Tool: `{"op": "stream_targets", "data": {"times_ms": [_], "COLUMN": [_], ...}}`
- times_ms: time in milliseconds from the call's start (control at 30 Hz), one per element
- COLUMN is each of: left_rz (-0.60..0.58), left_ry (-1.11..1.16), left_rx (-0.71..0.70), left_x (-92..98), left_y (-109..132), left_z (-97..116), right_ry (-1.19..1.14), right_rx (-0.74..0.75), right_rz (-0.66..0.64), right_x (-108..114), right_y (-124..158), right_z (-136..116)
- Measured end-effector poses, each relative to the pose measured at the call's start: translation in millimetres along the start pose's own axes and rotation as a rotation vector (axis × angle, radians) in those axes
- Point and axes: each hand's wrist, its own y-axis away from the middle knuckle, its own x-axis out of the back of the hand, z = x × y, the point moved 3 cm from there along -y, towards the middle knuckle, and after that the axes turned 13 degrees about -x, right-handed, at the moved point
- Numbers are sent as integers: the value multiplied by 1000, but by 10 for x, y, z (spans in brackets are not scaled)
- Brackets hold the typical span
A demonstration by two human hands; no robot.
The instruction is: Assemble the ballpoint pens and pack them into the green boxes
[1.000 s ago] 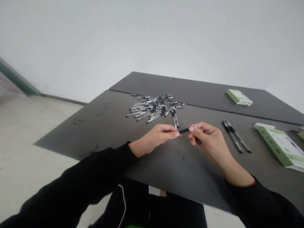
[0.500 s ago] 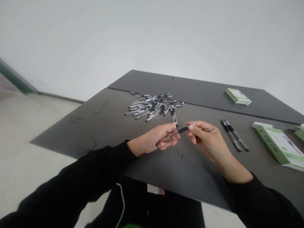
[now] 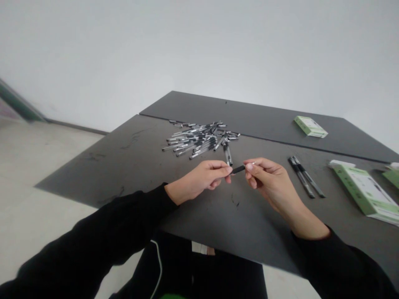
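Note:
A black pen (image 3: 238,169) is held between both hands above the dark table (image 3: 131,166). My left hand (image 3: 199,180) pinches its left end with thumb and fingers closed. My right hand (image 3: 268,178) pinches the right end, where a pale tip shows near the fingertips. A heap of several black and clear pens (image 3: 199,140) lies on the table just beyond my hands. Two more pens (image 3: 305,176) lie side by side to the right of my right hand.
An open green and white box (image 3: 364,191) lies at the right edge, with another green piece (image 3: 393,176) beyond it. A small green box (image 3: 310,126) sits on the far table section. The table's left edge drops to a pale floor (image 3: 37,216).
Half a second ago the pen's shaft ran down through my left hand; now only a short black part shows between the two pinches. Both hands stay in nearly the same place.

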Motion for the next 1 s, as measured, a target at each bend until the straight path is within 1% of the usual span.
{"op": "stream_targets", "data": {"times_ms": [100,233,300,433,500,533,567,633,700,733,767,833,900,1000], "left_rz": [11,-44,-37,15,46,40,11,-91,-165,-166,-148,-77,-19,-25], "left_ry": [5,90,81,34,53,77,114,204,252,243,215,137,96,146], "left_rx": [40,162,151,68,70,94,141,267,336,326,286,176,116,158], "left_x": [13,-26,-25,10,27,28,20,-13,-38,-40,-37,-24,-21,-37], "left_y": [-5,-1,-1,-7,-11,-12,-11,3,20,22,20,12,11,19], "left_z": [-1,-35,-37,-7,-3,-11,-27,-69,-97,-100,-94,-65,-38,-39], "right_ry": [8,14,12,9,7,3,-1,-10,-12,-10,-9,-10,-10,-5], "right_rx": [11,6,-1,10,14,13,9,2,0,2,6,17,24,30], "right_rz": [2,16,12,4,11,15,17,16,10,7,5,6,11,16], "right_x": [13,27,26,25,26,26,24,14,0,-6,-12,-18,-17,-11], "right_y": [-6,-17,-23,-29,-26,-24,-22,-16,-9,-5,-1,6,11,12], "right_z": [8,17,19,15,17,18,20,18,9,3,-4,-15,-20,-17]}}
